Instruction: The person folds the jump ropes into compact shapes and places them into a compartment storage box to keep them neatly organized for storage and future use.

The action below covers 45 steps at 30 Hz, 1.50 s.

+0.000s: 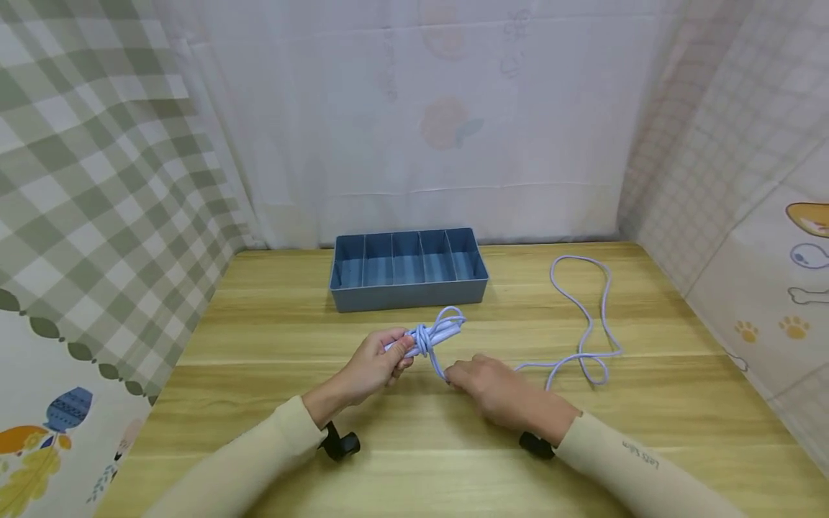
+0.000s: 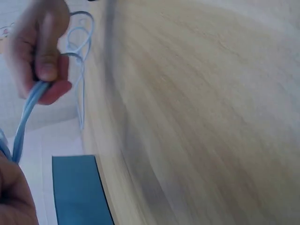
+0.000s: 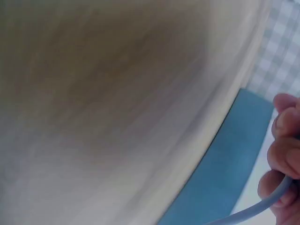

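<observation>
A light-blue cord bundle [image 1: 424,339] with turns wound round its middle and loops at its far end is gripped by my left hand [image 1: 383,356], thumb on top. Just to the right, my right hand [image 1: 495,392] pinches the strand that drops from the wound part. In the left wrist view, cord strands [image 2: 29,110] run from the right hand [image 2: 44,56] down to the left hand [image 2: 14,192] at the lower corner. The right wrist view has curled fingers [image 3: 283,154] at its edge with a cord strand [image 3: 255,208] passing out between them.
The loose cord tail [image 1: 586,316] lies in curves on the wooden table [image 1: 259,403] right of the hands. A blue-grey tray [image 1: 409,296] with several compartments stands behind the bundle. Fabric hangs behind and at both sides. Black wrist devices [image 1: 340,442] sit below the sleeves.
</observation>
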Motion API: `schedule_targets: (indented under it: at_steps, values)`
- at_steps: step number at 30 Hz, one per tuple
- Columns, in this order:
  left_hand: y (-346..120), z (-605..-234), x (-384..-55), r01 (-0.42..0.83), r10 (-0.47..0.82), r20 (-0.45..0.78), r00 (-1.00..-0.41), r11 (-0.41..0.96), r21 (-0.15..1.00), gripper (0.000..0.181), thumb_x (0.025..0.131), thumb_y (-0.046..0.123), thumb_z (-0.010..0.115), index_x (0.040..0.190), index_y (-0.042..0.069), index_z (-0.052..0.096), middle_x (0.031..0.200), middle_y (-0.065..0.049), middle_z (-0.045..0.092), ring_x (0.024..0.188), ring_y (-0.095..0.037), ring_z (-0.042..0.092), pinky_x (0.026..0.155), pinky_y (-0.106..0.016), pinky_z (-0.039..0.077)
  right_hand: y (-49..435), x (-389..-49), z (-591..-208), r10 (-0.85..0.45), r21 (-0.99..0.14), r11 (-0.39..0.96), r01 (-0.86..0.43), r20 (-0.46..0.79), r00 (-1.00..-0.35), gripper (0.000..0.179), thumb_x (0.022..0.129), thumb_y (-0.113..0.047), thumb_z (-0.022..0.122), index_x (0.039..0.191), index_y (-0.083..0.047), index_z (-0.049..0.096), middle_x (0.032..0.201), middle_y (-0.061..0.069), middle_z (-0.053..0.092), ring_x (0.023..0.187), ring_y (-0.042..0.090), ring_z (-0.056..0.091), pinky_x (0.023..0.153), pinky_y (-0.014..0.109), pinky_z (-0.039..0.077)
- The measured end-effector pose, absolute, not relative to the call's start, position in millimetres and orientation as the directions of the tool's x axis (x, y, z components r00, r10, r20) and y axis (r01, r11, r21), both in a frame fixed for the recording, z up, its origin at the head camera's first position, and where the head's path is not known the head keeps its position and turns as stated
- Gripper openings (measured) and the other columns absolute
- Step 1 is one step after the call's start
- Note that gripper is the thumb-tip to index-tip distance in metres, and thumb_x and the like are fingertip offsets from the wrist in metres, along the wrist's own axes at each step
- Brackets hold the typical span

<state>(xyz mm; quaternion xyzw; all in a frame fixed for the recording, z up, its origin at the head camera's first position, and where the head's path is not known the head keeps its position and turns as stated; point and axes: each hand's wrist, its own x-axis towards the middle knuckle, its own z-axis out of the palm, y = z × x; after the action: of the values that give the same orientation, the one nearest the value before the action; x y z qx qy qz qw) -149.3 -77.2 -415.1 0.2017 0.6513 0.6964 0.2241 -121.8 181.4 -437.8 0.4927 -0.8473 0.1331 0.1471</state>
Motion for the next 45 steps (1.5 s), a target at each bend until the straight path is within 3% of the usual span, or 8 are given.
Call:
schedule_targets:
  at_steps: [7,13,22,27,31,34,40,45]
  values:
    - [-73.5,-421.6,-150.9,0.015,0.412,-0.054,-0.909,0.162,0.987,0.028,0.109,0.017,0.051,0.106,-0.005,0.068,0.075,-0.001,0.053,0.063,-0.008,0.045,0.05,-0.018,0.035,167.0,-104.9,-425.1,-0.843,0.116,0.371,-0.921,0.457,-0.282,0.021,0.08,0.001,0.054,0.098,-0.008,0.06,0.081,-0.004,0.056,0.069,0.011,0.051,0.062,0.025,0.041]
    - [-70.7,-424.8,-146.9,0.099,0.408,-0.02,-0.913,0.267,0.958,0.029,0.108,0.016,0.054,0.095,-0.007,0.066,0.073,-0.002,0.053,0.061,-0.01,0.043,0.05,-0.02,0.033,160.4,-97.2,-411.3,-0.866,0.205,0.345,-0.916,0.445,-0.227,0.02,0.082,-0.001,0.053,0.099,-0.008,0.06,0.079,-0.005,0.053,0.068,0.01,0.051,0.061,0.024,0.039]
    - [-65.3,-430.4,-140.4,0.382,0.577,0.105,-0.81,0.384,0.841,0.027,0.107,0.012,0.056,0.082,0.002,0.06,0.067,0.004,0.049,0.059,-0.003,0.042,0.055,-0.02,0.036,160.7,-109.2,-377.5,-0.876,0.309,0.307,-0.9,0.462,-0.14,0.004,0.092,-0.009,0.053,0.091,-0.011,0.057,0.075,-0.005,0.051,0.064,0.012,0.05,0.061,0.024,0.035]
    - [-65.2,-425.8,-134.6,0.456,0.684,0.115,-0.72,0.341,0.822,0.02,0.108,0.013,0.054,0.091,0.006,0.063,0.072,-0.001,0.056,0.061,-0.001,0.043,0.055,-0.019,0.037,168.5,-124.1,-361.7,-0.853,0.246,0.314,-0.917,0.498,-0.159,0.007,0.091,-0.008,0.059,0.087,-0.013,0.057,0.071,-0.005,0.047,0.059,0.011,0.045,0.058,0.024,0.033]
    - [-65.8,-422.7,-130.1,0.493,0.772,0.106,-0.626,0.287,0.822,0.025,0.109,0.016,0.05,0.091,0.003,0.06,0.071,0.005,0.047,0.06,-0.001,0.04,0.057,-0.018,0.036,173.5,-134.5,-356.7,-0.851,0.19,0.308,-0.932,0.493,-0.18,0.021,0.082,-0.001,0.076,0.085,-0.014,0.06,0.073,-0.008,0.053,0.059,0.008,0.048,0.056,0.022,0.033]
    - [-66.0,-420.9,-127.7,0.528,0.825,0.11,-0.554,0.247,0.812,0.027,0.11,0.018,0.048,0.092,0.001,0.059,0.071,0.009,0.042,0.061,0.0,0.039,0.059,-0.018,0.037,176.1,-141.4,-357.1,-0.849,0.134,0.3,-0.944,0.489,-0.2,0.023,0.08,-0.01,0.084,0.083,-0.016,0.061,0.073,-0.01,0.055,0.06,0.005,0.049,0.057,0.022,0.034]
    - [-66.3,-418.9,-123.9,0.582,0.893,0.146,-0.427,0.148,0.8,0.021,0.11,0.015,0.047,0.097,0.004,0.06,0.074,0.009,0.046,0.066,0.003,0.043,0.062,-0.016,0.041,181.6,-154.7,-365.1,-0.841,-0.042,0.25,-0.967,0.485,-0.238,0.015,0.088,-0.022,0.079,0.084,-0.018,0.065,0.075,-0.012,0.056,0.062,0.004,0.046,0.06,0.019,0.037]
    - [-68.1,-417.3,-122.2,0.493,0.878,0.211,-0.429,0.032,0.869,0.019,0.11,0.01,0.046,0.093,0.007,0.056,0.075,0.001,0.051,0.065,0.003,0.044,0.059,-0.017,0.042,185.5,-166.7,-374.5,-0.824,-0.307,0.152,-0.94,0.485,-0.292,0.005,0.098,-0.015,0.069,0.092,-0.015,0.07,0.081,-0.008,0.061,0.072,0.003,0.054,0.068,0.017,0.047]
